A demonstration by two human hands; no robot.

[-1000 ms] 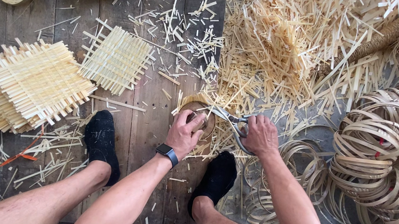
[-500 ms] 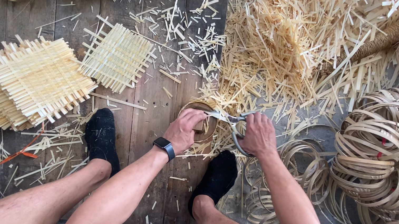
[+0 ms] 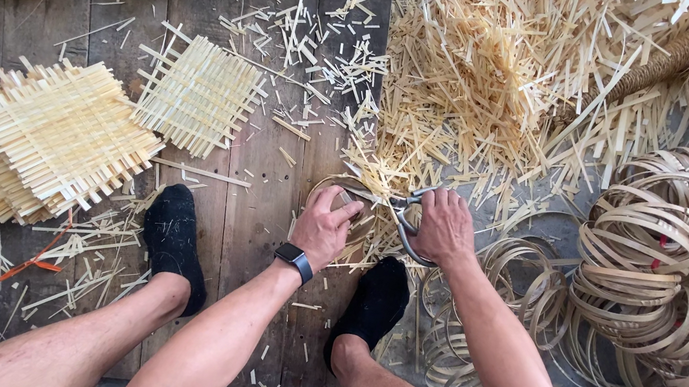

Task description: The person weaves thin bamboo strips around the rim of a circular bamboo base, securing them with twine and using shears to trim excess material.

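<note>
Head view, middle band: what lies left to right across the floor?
Stack of pale square woven bamboo mats → single square woven mat → left hand on a small round woven basket → right hand holding metal scissors → pile of coiled bamboo strip hoops.

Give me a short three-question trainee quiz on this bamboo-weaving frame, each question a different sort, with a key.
1. True or false: the right hand grips the scissors.
2. Multiple choice: the left hand holds A) a coil of bamboo hoops, B) a small round woven basket, C) a black sock.
3. Fill in: the stack of square woven mats lies on the person's ___ side.

Key: 1 true; 2 B; 3 left.
</note>
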